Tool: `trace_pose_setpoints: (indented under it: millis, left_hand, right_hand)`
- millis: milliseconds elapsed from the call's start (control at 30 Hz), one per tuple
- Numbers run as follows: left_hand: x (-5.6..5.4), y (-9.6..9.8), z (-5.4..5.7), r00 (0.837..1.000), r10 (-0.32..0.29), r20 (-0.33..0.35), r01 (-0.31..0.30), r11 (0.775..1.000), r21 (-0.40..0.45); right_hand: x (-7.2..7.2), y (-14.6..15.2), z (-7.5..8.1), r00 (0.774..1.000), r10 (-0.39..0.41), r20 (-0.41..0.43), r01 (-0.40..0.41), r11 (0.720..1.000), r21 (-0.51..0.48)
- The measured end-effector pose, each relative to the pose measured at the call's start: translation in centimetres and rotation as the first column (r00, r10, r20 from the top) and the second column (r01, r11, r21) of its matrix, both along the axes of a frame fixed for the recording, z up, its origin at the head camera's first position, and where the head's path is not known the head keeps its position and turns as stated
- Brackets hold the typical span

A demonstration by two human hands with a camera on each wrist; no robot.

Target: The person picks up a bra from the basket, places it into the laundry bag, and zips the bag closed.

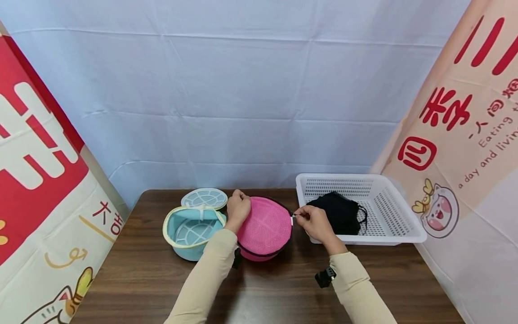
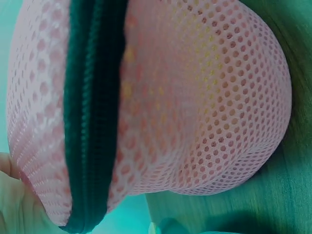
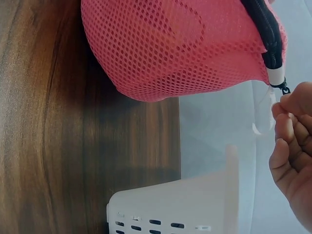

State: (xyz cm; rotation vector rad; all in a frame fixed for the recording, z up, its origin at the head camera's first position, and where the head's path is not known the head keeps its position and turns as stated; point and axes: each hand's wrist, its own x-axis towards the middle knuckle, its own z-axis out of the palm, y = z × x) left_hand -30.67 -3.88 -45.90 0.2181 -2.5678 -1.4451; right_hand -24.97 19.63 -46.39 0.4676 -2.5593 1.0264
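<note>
A round pink mesh laundry bag [image 1: 265, 225] with a black zipper [image 2: 92, 112] round its top stands mid-table, its lid lying across the top. My left hand [image 1: 238, 209] grips the bag's upper left edge; in the left wrist view only part of that hand shows beside the mesh. At the bag's right side, my right hand [image 1: 317, 222] pinches the small zipper pull [image 3: 284, 89], close to a white end piece [image 3: 276, 76] of the zipper. Yellowish patches show faintly through the mesh in the left wrist view.
To the left stands a light blue round bag [image 1: 184, 252] with pale yellow trim, its lid [image 1: 204, 198] folded back. A white plastic basket [image 1: 388, 239] at right holds a black garment [image 1: 336, 213] with thin straps. Cloth hangs behind the brown table [image 1: 279, 297] and at both sides.
</note>
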Motion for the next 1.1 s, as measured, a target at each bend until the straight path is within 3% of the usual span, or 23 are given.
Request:
trace_pose_setpoints:
  millis: [333,767,1100]
  left_hand:
    - [0.1,0.7,0.0,0.998,0.056,0.016,-0.057,0.996,0.074]
    - [0.1,-0.1,-0.6,0.997,-0.052,0.052,0.047,0.994,0.104]
    - [0.2,-0.4,-0.9,0.994,-0.074,0.075,0.066,0.993,0.096]
  right_hand:
    - [0.0,0.4,0.0,1.000,-0.016,-0.003,0.016,1.000,-0.005]
    - [-0.2,0.3,-0.5,0.996,-0.093,0.002,0.093,0.995,-0.044]
    - [-0.7,0.7,-0.9,0.986,-0.144,-0.079,0.141,0.989,-0.047]
